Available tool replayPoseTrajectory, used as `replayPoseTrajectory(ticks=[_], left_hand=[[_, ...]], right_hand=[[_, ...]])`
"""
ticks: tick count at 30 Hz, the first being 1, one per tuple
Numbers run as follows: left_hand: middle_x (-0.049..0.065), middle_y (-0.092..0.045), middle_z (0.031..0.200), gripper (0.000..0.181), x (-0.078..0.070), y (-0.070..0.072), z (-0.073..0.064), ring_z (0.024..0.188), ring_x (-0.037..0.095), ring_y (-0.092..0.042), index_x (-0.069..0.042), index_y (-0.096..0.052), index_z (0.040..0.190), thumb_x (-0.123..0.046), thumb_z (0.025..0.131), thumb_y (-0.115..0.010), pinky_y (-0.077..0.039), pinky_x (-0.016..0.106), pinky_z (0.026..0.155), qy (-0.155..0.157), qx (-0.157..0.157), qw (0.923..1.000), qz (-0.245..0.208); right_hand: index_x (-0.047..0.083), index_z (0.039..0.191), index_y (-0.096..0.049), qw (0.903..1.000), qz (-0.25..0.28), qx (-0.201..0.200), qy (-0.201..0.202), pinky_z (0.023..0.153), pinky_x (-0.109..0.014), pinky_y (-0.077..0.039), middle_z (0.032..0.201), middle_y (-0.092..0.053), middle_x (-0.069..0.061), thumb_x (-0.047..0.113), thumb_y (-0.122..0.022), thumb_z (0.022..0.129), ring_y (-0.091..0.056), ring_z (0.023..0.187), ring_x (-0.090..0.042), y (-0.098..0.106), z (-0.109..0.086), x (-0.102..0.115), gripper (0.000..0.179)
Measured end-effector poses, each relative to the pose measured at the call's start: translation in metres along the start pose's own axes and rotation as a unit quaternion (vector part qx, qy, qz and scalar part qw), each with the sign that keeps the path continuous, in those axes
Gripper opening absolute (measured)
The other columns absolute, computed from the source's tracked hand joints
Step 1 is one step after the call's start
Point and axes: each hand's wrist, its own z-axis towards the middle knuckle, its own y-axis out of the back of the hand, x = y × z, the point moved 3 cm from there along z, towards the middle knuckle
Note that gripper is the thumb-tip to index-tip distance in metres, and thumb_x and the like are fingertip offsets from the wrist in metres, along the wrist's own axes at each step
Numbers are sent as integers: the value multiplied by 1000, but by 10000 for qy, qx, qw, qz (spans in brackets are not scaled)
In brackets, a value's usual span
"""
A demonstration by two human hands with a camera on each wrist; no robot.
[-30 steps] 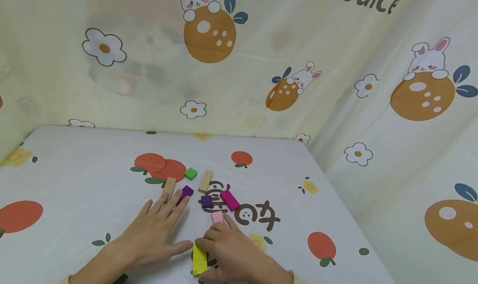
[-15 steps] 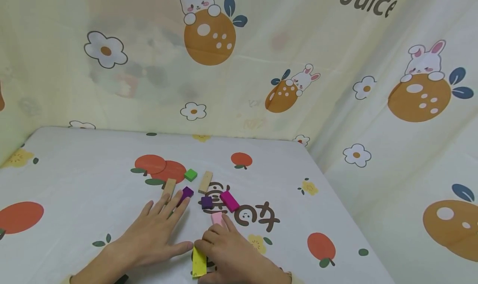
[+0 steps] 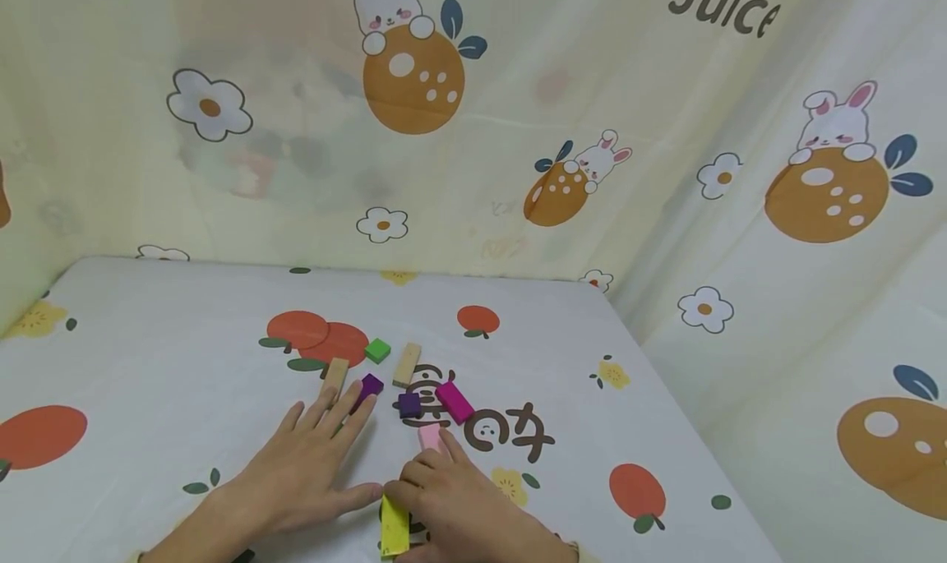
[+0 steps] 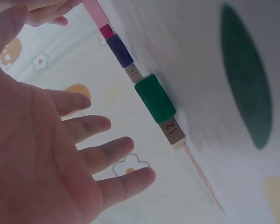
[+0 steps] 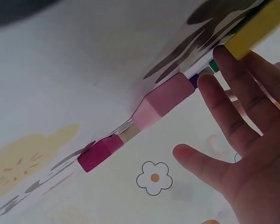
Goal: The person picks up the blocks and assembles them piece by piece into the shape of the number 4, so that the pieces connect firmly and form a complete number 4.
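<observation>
- Currently, at the bottom centre of the head view, I am pinching a yellow block (image 3: pixel 395 530) between the thumb and forefinger of my right hand (image 3: pixel 453 497); whether its underside is touching the cloth, I cannot tell.
- Just left of it, my left hand (image 3: pixel 311 468) is reaching up and across, palm down, fingers straight and spread, holding nothing; its thumb tip is pointing at my right forefinger.
- Right above my right hand, a pink block (image 3: pixel 430 437) is lying partly hidden by my fingers.
- Under my left fingers, a dark green block (image 4: pixel 155 99) is showing only as a sliver from above, while my left wrist view is giving its whole face at centre.
- Near the middle of the lower half, a dark purple block (image 3: pixel 409 405) is sitting just left of a slanting magenta block (image 3: pixel 455 403).
- At my left fingertips, a purple block (image 3: pixel 369 387) is lying half covered, with one wooden block (image 3: pixel 336 373) leaning up and right beside it.
- Farther up, another wooden block (image 3: pixel 407 364) is lying right of a light green block (image 3: pixel 378 351).
- Behind everything, the printed white cloth (image 3: pixel 185 341) is meeting a cream curtain (image 3: pixel 296 193) with rabbits, oranges and flowers.
</observation>
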Motion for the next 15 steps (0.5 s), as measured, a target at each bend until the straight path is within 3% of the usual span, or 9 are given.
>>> replayPoseTrajectory(ticks=[4, 10, 15], left_hand=[[9, -21, 173, 106, 0, -1, -2, 159, 42, -18, -17, -30, 164, -82, 85, -56, -20, 75, 119, -80, -22, 9999, -89], [10, -27, 171, 100, -4, -5, -6, 157, 44, -22, -16, -33, 163, -74, 87, -62, -22, 76, 118, -235, -18, 9997, -49], [9, -41, 165, 90, -8, -10, -7, 153, 42, -34, -16, -46, 156, -64, 85, -72, -25, 73, 119, -171, 306, 9993, 110]], right_hand=[[30, 138, -64, 9998, 135, -57, -96, 118, -64, -37, 120, -67, 16, 77, -55, 91, -55, 115, -6, 2, -1, -1, 68], [25, 138, -65, 9983, -9, -509, -270, 117, -64, -38, 126, -68, 14, 67, -58, 96, -56, 123, -11, 10, -6, -14, 60], [23, 138, -65, 9961, -23, -623, -624, 117, -62, -39, 130, -67, 10, 51, -68, 96, -57, 127, -15, 13, -7, -30, 51]])
